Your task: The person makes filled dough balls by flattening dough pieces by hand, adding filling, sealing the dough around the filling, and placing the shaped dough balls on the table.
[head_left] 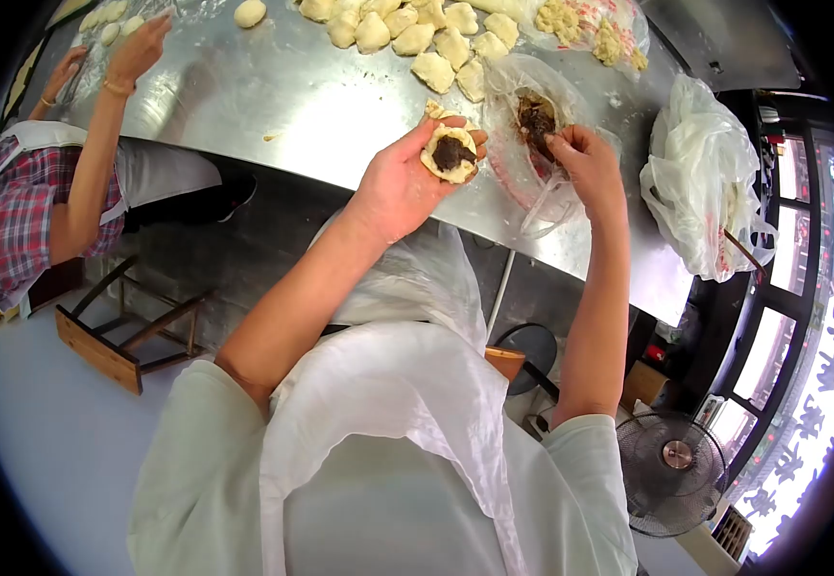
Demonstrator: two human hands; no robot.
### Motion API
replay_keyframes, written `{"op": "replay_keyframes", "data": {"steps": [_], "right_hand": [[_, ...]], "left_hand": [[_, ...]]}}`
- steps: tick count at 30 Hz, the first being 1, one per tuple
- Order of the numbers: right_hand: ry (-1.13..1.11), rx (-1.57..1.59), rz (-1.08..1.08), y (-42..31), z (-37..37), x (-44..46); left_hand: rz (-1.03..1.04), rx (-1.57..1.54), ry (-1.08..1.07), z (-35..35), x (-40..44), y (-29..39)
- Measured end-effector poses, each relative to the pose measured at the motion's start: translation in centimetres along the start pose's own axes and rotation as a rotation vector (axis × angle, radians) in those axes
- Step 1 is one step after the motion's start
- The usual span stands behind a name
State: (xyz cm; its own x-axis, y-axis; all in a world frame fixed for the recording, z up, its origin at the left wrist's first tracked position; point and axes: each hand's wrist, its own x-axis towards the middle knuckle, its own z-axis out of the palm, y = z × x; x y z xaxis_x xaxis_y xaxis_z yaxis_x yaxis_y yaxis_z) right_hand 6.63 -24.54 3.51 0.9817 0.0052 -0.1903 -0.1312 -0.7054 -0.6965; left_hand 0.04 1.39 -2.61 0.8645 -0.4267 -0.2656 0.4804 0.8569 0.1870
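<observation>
In my left hand (403, 187) a round of dough (434, 161) lies cupped on the fingers, with a dark brown filling (452, 154) in its middle. To the right, a clear plastic bag (508, 82) stands open on the metal table and holds more of the dark filling (535, 120). My right hand (585, 158) reaches into the bag's mouth, thumb and fingers pinched on the filling at its right side. Several pale dough pieces (412, 38) lie beyond my hands.
At the left, a co-worker's hand (139, 50) is over small dough pieces (110, 32) on the steel table (215, 106). Crumbly yellowish lumps (607, 43) lie on plastic at the back. White plastic bags (700, 178) hang right, above a fan (671, 475). A wooden stool (100, 350) stands left.
</observation>
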Motion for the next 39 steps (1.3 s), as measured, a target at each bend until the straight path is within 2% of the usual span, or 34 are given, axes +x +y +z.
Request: {"op": "replay_keyframes", "data": {"steps": [2, 5, 8, 11, 14, 17, 23, 26, 29, 32, 35, 39], "right_hand": [[-0.046, 0.027, -0.014, 0.0, 0.1, 0.5], [-0.109, -0.239, -0.007, 0.1, 0.1, 1.5], [0.033, -0.487, -0.028, 0.3, -0.1, 1.8], [0.052, -0.520, 0.077, -0.9, -0.4, 1.9], [0.017, -0.502, 0.084, -0.5, -0.9, 2.4], [-0.058, -0.298, 0.016, 1.9, -1.6, 3.2], [0.052, -0.354, -0.172, -0.1, -1.0, -0.1], [0.108, -0.416, -0.339, -0.4, -0.4, -1.0], [0.115, -0.478, -0.313, 0.8, -0.1, -0.4], [-0.013, -0.553, -0.132, -0.8, -0.3, 0.4], [-0.124, -0.617, -0.075, -0.8, -1.1, 2.0], [-0.181, -0.939, -0.017, -3.6, -0.2, 3.5]], "left_hand": [[-0.015, -0.018, -0.017, -0.2, 0.0, -0.2], [-0.026, 0.007, -0.012, -0.1, -0.1, -0.2], [-0.004, 0.056, 0.027, -0.1, 0.1, -0.4], [-0.003, 0.066, 0.020, -0.7, 0.2, -0.6], [-0.003, 0.086, 0.015, -0.8, 0.2, -0.5], [-0.006, 0.022, -0.015, -0.9, 0.1, -0.3], [0.039, 0.000, -0.016, -0.9, 0.2, -0.4], [0.026, 0.017, -0.047, -1.2, 0.0, -0.4], [-0.002, 0.052, -0.003, -0.9, -0.3, -0.5], [-0.005, 0.079, 0.016, -0.5, -0.5, -0.7], [0.002, 0.100, 0.008, -0.5, -0.7, -0.7], [0.017, 0.139, -0.004, -0.5, -1.0, -0.7]]}}
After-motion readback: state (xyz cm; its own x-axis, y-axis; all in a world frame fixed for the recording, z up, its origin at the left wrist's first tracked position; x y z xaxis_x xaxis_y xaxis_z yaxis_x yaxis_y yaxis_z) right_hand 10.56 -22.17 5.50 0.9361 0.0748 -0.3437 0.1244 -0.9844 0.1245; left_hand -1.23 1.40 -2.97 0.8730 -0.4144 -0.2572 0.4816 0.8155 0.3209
